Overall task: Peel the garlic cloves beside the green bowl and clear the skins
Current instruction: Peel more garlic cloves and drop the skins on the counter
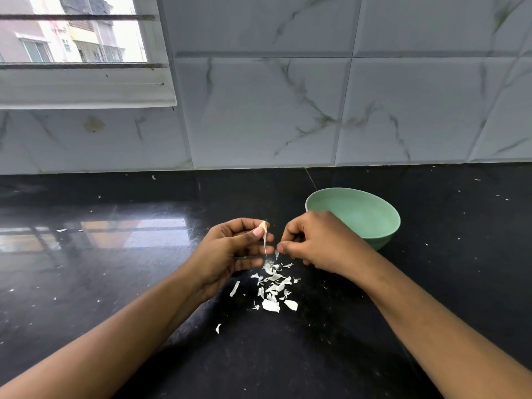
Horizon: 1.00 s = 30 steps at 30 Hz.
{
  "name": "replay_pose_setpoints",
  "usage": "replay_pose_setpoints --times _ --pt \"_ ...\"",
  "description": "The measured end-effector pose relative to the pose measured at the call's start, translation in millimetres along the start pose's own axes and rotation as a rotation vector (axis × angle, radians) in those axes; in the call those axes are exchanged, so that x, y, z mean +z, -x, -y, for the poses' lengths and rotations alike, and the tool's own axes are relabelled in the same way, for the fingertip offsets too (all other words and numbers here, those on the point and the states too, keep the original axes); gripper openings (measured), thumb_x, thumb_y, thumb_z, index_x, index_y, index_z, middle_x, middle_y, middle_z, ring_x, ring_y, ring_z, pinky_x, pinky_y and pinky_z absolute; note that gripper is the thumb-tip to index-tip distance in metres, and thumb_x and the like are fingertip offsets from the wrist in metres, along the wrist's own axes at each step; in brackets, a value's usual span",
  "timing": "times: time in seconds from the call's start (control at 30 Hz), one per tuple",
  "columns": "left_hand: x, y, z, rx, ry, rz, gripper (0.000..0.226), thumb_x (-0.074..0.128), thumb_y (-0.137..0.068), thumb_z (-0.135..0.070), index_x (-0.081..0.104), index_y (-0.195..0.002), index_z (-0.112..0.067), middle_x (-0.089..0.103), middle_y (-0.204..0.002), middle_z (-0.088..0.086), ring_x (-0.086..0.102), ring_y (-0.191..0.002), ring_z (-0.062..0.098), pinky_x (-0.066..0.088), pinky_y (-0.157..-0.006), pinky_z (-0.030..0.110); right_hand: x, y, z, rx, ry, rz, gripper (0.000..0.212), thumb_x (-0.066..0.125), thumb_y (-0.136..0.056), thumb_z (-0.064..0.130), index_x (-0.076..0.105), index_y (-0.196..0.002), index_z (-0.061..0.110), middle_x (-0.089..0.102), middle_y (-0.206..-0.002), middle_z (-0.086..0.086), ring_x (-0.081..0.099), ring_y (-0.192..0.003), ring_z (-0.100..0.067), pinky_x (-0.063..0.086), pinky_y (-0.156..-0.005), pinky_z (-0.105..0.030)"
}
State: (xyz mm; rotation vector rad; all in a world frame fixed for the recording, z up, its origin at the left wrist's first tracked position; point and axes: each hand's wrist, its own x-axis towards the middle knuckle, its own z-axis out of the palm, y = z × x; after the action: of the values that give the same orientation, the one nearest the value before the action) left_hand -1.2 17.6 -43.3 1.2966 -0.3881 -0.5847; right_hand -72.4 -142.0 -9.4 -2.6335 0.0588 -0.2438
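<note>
**Clove pinched in the left hand, a scrap of skin in the right**

Head view: I see the left hand [230,251] pinching a small, pale garlic clove [262,226] between thumb tip and forefinger, with the other fingers curled loosely beneath it. A thin strip of papery skin [264,243] hangs straight down from the clove, just below the pinch.

Just right of that grip, the right hand [316,243] pinches a tiny white skin scrap [277,254] between thumb and fingertip, and its remaining fingers are tucked in. The two hands are near each other but apart.

Directly under both grips I can make out a loose heap of white papery garlic skins [273,286] on the glossy black stone countertop [115,283]. A few stray flakes lie on my side of the heap.

Behind the right hand, and partly hidden by it, sits the round pale green bowl [383,226]. Beyond the grips rise white marble-patterned wall tiles [288,110], and a white-framed window [86,87] is far off to the upper left.
</note>
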Motion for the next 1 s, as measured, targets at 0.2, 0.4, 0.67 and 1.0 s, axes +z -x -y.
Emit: replay_pose_setpoints --times 0.2,0.4,0.67,1.0 --pt "2.3 0.5 0.2 -0.054 -0.005 0.045 0.024 0.064 -0.074 -0.019 0.067 -0.096 -0.010 0.071 -0.081 0.004 0.066 -0.063 0.010 0.054 -0.054 0.020 -1.6 -1.1 -4.2 -0.021 -0.070 -0.114 0.019 0.080 -0.071 0.025 0.061 -0.067 0.023 0.058 -0.058 0.009 0.053 -0.053 -0.003 0.040 -0.052 -0.016" --pt "2.9 1.7 -0.2 0.000 -0.022 0.000 0.022 0.065 -0.072 -0.018 0.066 -0.092 -0.009 0.073 -0.084 0.008 0.070 -0.068 0.012 0.053 -0.052 0.019 -0.3 -2.6 -4.4 -0.056 -0.193 -0.189 0.005 0.071 -0.082 0.023 0.068 -0.078 0.025 0.063 -0.060 0.007 0.064 -0.058 -0.006 0.054 -0.057 -0.025" --pt "5.8 6.3 -1.6 0.194 -0.169 -0.089 0.016 0.072 -0.068 -0.017 0.067 -0.080 -0.008 0.073 -0.079 0.017 0.072 -0.073 0.018 0.055 -0.061 0.027 10.9 -3.1 -0.6 -0.103 -0.263 -0.277 0.007 0.072 -0.081 0.027 0.071 -0.076 0.023 0.064 -0.057 0.006 0.063 -0.057 -0.007 0.055 -0.059 -0.034" --pt "5.7 8.6 -1.2 0.424 -0.484 -0.215 0.009 0.078 -0.071 -0.009 0.071 -0.074 -0.014 0.075 -0.073 0.002 0.072 -0.071 0.018 0.057 -0.073 0.034 19.5 -1.1 5.2 -0.222 0.121 -0.391 0.015 0.063 -0.081 0.029 0.054 -0.072 0.022 0.047 -0.070 0.009 0.050 -0.064 -0.014 0.035 -0.053 -0.028"
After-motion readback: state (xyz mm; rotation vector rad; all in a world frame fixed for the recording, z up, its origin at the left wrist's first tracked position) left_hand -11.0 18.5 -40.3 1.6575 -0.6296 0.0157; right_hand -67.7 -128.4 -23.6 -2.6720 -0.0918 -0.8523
